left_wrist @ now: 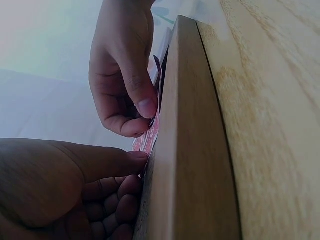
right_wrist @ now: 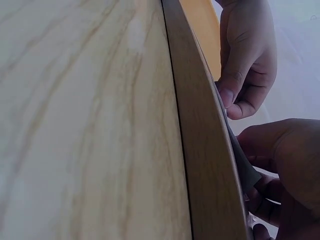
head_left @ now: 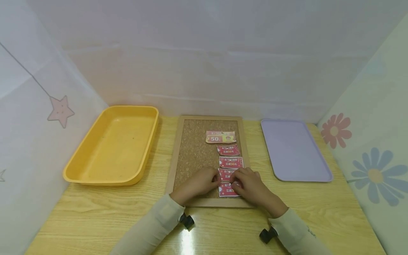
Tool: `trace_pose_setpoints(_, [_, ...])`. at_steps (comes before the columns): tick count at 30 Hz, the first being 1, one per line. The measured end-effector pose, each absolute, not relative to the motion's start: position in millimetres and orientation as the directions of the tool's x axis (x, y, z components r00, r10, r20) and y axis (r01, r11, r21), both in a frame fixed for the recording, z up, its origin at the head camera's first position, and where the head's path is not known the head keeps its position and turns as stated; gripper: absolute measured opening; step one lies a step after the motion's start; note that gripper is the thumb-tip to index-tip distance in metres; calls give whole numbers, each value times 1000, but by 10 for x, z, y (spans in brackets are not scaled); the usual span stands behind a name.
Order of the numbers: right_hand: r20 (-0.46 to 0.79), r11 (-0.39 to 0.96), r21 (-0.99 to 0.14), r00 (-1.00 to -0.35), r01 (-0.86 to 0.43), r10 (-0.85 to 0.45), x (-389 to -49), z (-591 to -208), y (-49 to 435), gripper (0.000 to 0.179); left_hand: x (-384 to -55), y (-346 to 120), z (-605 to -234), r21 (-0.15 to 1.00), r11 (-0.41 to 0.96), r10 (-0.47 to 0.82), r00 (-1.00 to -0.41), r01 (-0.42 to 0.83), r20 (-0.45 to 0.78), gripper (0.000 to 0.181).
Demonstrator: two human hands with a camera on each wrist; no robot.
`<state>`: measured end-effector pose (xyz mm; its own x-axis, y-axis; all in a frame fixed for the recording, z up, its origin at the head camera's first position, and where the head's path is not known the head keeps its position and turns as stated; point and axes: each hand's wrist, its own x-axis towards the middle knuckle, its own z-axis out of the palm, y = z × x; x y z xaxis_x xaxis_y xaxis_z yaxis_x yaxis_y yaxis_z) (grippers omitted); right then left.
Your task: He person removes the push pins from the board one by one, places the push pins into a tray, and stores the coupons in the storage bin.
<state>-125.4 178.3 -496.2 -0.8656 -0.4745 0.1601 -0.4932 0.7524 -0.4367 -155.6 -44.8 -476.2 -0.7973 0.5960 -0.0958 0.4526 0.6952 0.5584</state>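
Note:
Several paper coupons run down the right half of a framed corkboard [head_left: 194,148], each with a small pale pin near its top. Red lowest coupon [head_left: 225,192] lies by the bottom frame, overlapped by both hands. My left hand [head_left: 204,182] pinches its upper left edge between thumb and curled fingers. At its upper middle, thumb and index finger of my right hand [head_left: 251,186] come together on a small pin [head_left: 230,183], mostly hidden by the fingertips. In the right wrist view, the coupon's right edge [right_wrist: 245,170] bends up beside the right fingers.
A yellow tray [head_left: 149,141] stands left of the board, and a flat lilac tray [head_left: 296,148] lies to the right. The board's wooden frame [head_left: 216,202] forms a raised border along the near side. Pale printed sheets enclose the wooden table [head_left: 127,212] behind and on both sides.

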Motion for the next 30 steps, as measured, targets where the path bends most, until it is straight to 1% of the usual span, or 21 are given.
trace_pose_setpoints(7, [140,758,-435,-868,-487,-477,-1259,-4954,1778,10,-1561,-440,-4751,561,700,591,-799,441,-109,13])
trace_pose_setpoints(30, [121,747,-457,-866,-483,-486,-1266,-4962,1772,11,-1549,-444,-4739,552,701,593,-799,452,-98,13])
